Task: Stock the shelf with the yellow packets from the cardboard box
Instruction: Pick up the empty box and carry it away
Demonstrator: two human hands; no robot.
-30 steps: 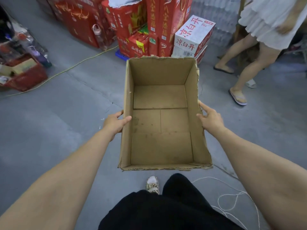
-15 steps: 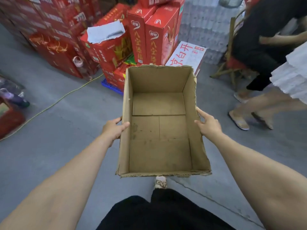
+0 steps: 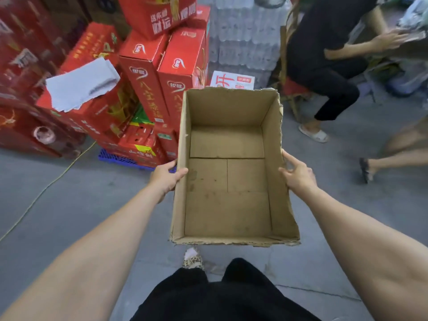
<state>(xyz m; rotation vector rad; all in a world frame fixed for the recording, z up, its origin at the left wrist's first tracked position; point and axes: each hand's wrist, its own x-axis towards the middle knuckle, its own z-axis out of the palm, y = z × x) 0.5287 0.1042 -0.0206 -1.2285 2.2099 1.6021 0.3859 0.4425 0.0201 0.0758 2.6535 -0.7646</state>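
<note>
The cardboard box [image 3: 228, 167] is being carried in the air over the floor, open top up and showing nothing inside but its bare flaps; no yellow packets and no shelf are in view. The left hand [image 3: 165, 178] is gripping the left wall, thumb hooked over the rim. The right hand [image 3: 298, 173] is pressing on the right wall, thumb at the rim; whether its other fingers are curling under the wall is hard to tell from this angle, though it looks like a hold.

The likeliest trouble is a collision: the box is blocking the view of the ground ahead, the stacked red cartons [image 3: 148, 72] are standing close on the left, and a seated person [image 3: 324, 54] and another person's legs [image 3: 393, 156] are crowding the right. The torn rim could also be buckling under a side squeeze, letting the box slip.

The grey concrete floor [image 3: 69, 200] is looking smooth, with a yellow cord [image 3: 46, 186] trailing across it, a trip hazard. Wrapped water bottle packs [image 3: 243, 35] are piled behind, and a blue pallet [image 3: 120, 159] is sitting under the cartons. A sheet of paper [image 3: 81, 83] is lying on one carton.
</note>
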